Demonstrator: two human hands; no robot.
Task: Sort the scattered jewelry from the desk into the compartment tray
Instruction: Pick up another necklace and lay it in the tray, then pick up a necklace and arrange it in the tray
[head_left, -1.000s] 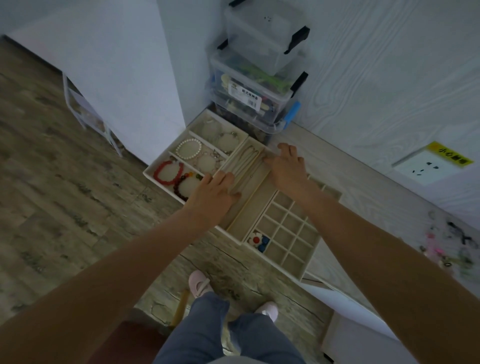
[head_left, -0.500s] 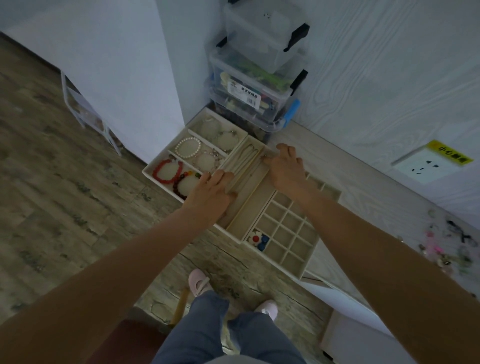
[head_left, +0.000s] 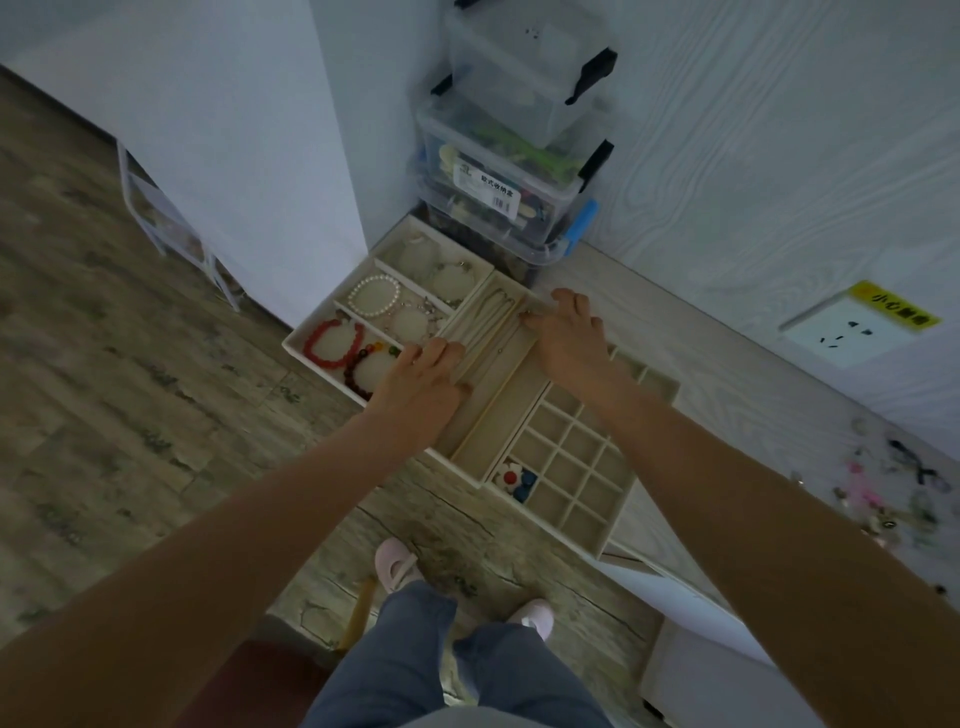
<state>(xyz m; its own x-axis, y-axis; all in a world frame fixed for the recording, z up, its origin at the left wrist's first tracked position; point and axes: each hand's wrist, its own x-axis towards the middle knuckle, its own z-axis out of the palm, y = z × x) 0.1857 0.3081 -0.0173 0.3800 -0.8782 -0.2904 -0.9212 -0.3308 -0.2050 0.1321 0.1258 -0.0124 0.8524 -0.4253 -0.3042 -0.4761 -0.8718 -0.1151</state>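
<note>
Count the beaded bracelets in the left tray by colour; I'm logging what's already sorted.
White pearl bracelet: 1
Red bracelet: 1
Dark red bracelet with mixed beads: 1
Total: 3
The paler pieces in the same tray are too dim to count.

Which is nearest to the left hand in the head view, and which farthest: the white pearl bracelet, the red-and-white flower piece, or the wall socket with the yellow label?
From the left hand:
1. White pearl bracelet, just beyond it in the tray's middle left compartment.
2. Red-and-white flower piece, nearer the person, in a corner cell of the small-compartment grid.
3. Wall socket with the yellow label, far to the right on the wall.
</note>
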